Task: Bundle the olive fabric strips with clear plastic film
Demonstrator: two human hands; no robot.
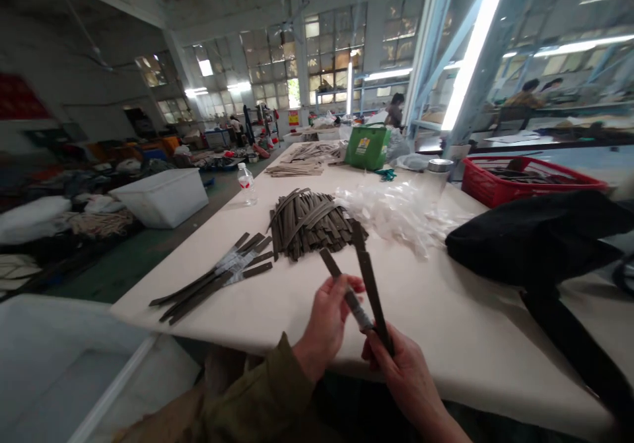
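Most of the view is taken up by the pale desk (277,304), on whose right side a black bag (525,232) is laid, its strap trailed toward the near edge. Near the middle, a heap of dark strips (312,225) is piled, with loose clear plastic (396,212) spread just beside it. At the left, a smaller bundle (225,270) is set down, partly covered by clear plastic; its near ends are placed close to the desk's edge, so it could be knocked off by a brushing sleeve.

Above the front edge, a wrapped strip (353,301) is pinched between thumb and fingers of the left hand (324,324), its lower end met by the right hand (409,367). In the right hand a bare strip (372,291) is also grasped, slanted up toward the heap; whether a second piece is overlapped at its tip cannot be told. With both strips crowded into one grip, either could be let slip. The thin greyish wrap (362,317) might be creased or torn if the hands are pulled apart sharply, and the heap could be disturbed by the projecting tips.
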